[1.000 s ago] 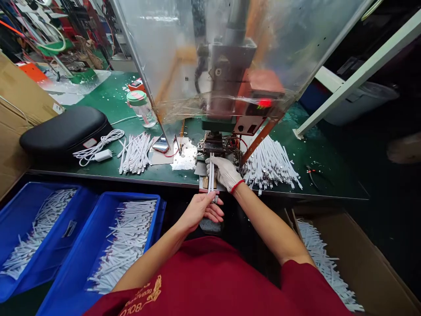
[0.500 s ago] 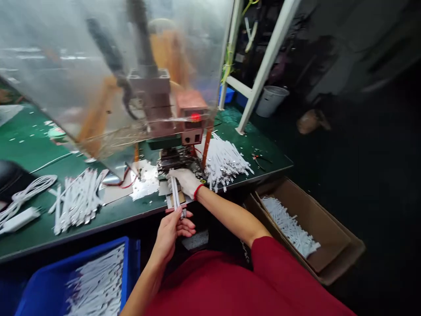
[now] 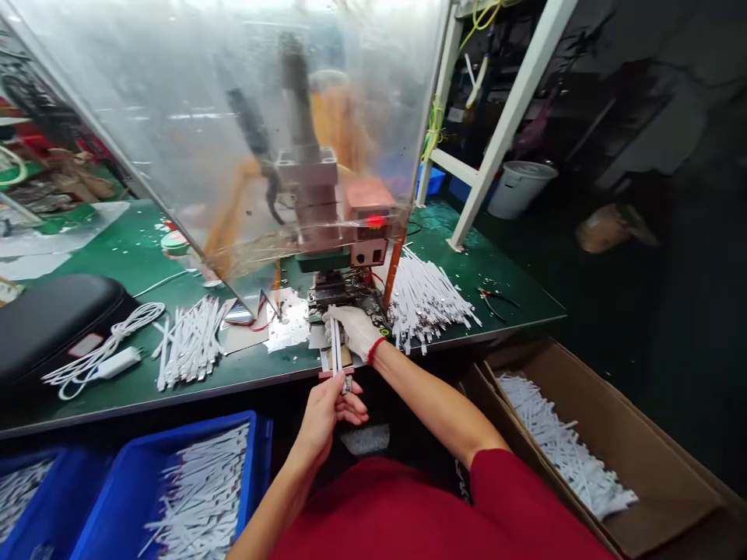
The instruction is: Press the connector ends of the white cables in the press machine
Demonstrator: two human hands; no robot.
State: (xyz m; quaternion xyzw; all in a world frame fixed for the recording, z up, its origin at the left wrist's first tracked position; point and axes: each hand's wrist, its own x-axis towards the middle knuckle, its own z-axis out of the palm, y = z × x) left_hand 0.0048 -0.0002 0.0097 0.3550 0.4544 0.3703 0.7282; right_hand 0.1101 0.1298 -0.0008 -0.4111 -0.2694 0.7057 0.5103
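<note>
Two white flat cables [image 3: 336, 346] run from my left hand up to the base of the press [image 3: 330, 288]. My left hand [image 3: 330, 406], bare, pinches their near ends just in front of the bench edge. Gloved in white, my right hand [image 3: 355, 330] closes on the far ends right at the press. Its fingertips are partly hidden by the glove and the machine. A heap of white cables [image 3: 429, 299] lies on the bench right of the press, and a smaller bundle of cables [image 3: 191, 342] lies to its left.
A clear plastic shield [image 3: 192, 132] hangs before the press. Blue bins [image 3: 257, 459] of cables stand below left, a cardboard box [image 3: 647, 482] of cables below right. Pliers [image 3: 496, 299], a coiled white cord [image 3: 131, 323] and a black case [image 3: 64, 327] lie on the green bench [image 3: 519, 272].
My view has swung to the right, then partly back left. Both hands keep the same hold on the cables at the press.
</note>
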